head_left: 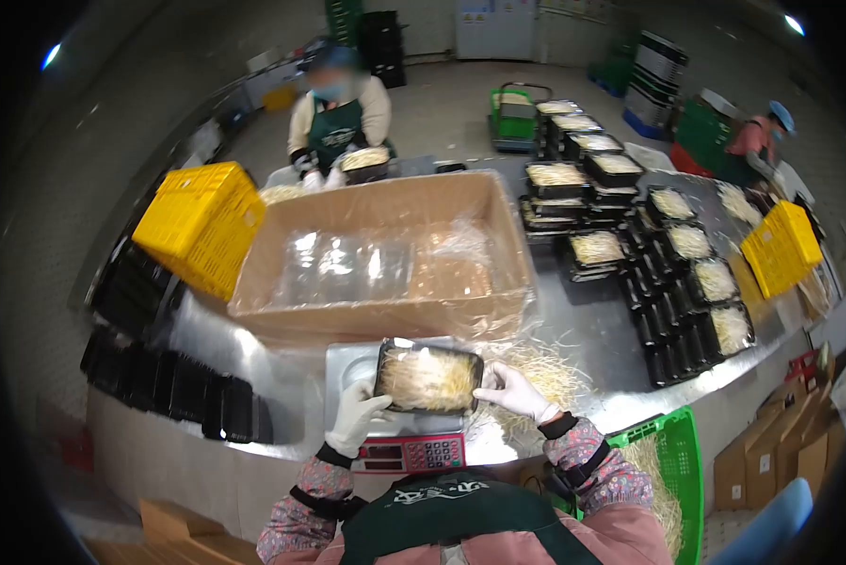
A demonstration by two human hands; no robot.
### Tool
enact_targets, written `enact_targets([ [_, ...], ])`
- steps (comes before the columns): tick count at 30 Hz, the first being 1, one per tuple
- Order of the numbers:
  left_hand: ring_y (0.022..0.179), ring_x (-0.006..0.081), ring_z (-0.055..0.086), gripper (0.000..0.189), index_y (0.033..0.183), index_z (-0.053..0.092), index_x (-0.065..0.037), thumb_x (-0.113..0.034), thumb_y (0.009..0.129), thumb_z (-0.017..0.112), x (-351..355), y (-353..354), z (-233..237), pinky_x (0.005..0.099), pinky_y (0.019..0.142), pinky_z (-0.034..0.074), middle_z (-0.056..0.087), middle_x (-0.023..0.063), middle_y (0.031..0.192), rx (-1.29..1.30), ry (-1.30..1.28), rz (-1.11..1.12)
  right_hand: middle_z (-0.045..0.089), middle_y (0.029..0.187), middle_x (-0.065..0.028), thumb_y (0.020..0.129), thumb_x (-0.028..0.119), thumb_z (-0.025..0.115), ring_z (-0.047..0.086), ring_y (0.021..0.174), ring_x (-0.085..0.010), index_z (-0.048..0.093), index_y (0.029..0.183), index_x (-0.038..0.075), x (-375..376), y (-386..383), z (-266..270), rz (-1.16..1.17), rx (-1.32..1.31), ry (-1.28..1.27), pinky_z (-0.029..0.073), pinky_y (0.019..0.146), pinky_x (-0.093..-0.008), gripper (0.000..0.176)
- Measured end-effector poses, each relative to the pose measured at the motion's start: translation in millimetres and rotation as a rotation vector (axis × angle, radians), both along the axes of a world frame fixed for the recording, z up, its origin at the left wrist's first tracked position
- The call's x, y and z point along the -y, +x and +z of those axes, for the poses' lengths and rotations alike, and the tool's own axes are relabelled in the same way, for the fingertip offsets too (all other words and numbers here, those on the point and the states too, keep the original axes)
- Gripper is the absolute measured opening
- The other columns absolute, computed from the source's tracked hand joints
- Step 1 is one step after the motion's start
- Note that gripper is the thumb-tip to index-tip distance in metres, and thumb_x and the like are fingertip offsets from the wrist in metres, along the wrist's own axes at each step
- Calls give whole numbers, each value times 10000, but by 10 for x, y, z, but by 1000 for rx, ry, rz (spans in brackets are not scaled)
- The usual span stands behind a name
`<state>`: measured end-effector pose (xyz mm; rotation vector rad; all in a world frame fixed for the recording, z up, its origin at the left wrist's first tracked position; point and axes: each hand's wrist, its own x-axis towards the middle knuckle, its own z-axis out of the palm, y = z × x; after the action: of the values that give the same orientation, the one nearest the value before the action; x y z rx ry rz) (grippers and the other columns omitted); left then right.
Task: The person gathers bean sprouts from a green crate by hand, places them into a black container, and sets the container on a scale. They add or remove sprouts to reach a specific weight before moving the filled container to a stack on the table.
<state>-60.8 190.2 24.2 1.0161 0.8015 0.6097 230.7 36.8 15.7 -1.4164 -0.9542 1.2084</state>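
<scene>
A black plastic tray (pixel 429 379) filled with pale bean sprouts, with a clear cover over the top, is held between my two hands over a scale. My gloved left hand (pixel 355 417) grips its left end, and my gloved right hand (pixel 517 392) pinches the lower right corner. Below it, the scale's metal plate (pixel 345 365) and red keypad panel (pixel 411 454) show in part. Loose bean sprouts (pixel 545 377) are strewn over the table just past my right hand.
A large cardboard box (pixel 385 320) lined with clear plastic stands ahead. Stacked filled trays (pixel 597 250) cover the right side; black trays (pixel 187 384) line the left edge. A yellow crate (pixel 201 226) leans beside the box, a green basket (pixel 682 471) sits at my right. Another person (pixel 338 122) works opposite.
</scene>
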Motion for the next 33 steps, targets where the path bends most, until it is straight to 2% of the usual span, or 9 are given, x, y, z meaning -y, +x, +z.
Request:
enact_targets([
  [1,616,205,671,228,816,474,-56,46,827,678,-13,122,113,319,528,597,624,86,806,-42,56,-61,599,815,-21,833,182,779,575,713,-121,529,992,42,18,131,147,-27,389,149,509,643,-260,328],
  [5,565,175,654,255,830,478,-52,24,811,720,132,676,314,299,509,591,579,42,747,-28,30,-303,525,821,43,836,185,780,477,790,-75,605,983,49,51,407,365,158,365,124,420,753,-233,267],
  [7,746,177,687,248,970,541,-15,4,816,733,118,904,372,316,668,599,629,71,884,-54,54,-402,514,755,38,832,219,770,470,719,-64,625,947,55,113,635,268,-25,217,204,429,671,-242,247],
  [10,1247,213,497,648,1388,439,7,-79,826,748,133,1130,537,368,1051,407,529,113,1341,-142,351,-335,595,786,46,817,94,735,545,703,-40,635,939,63,122,1239,204,-445,51,307,462,642,-209,161],
  [16,1388,328,344,685,1419,396,20,-155,841,720,-317,775,-318,406,1157,273,418,190,1450,-592,834,117,516,817,11,798,82,763,471,740,-90,567,915,55,-452,3237,-163,-1411,66,606,419,681,-245,229],
  [21,1438,370,252,730,1452,351,15,-193,854,715,-271,438,-536,439,1176,230,362,196,1499,-842,869,167,532,783,-97,840,7,659,545,488,-194,394,965,83,-791,3986,-542,-1506,-303,236,550,414,-397,303],
  [26,1463,421,156,824,1502,273,3,-323,867,685,-271,321,-729,511,1182,140,266,233,1553,-1084,920,135,509,700,-78,811,21,692,529,470,-203,394,921,94,-776,4029,-468,-1471,-338,241,576,472,-434,326],
  [31,1419,458,226,775,1457,381,-37,-430,849,656,-43,897,-586,578,1145,144,318,268,1513,-1086,1138,-11,581,1182,-209,976,401,561,635,1015,-353,416,1405,40,-357,3616,-453,-1179,-442,273,576,793,-487,579],
  [33,1438,428,217,777,1457,380,-46,-457,854,644,230,1233,-690,562,1159,143,325,253,1515,-800,1125,-206,403,1477,-227,1047,334,387,514,1262,-384,298,1496,21,-190,3433,-575,-1004,-436,287,507,967,-474,554],
])
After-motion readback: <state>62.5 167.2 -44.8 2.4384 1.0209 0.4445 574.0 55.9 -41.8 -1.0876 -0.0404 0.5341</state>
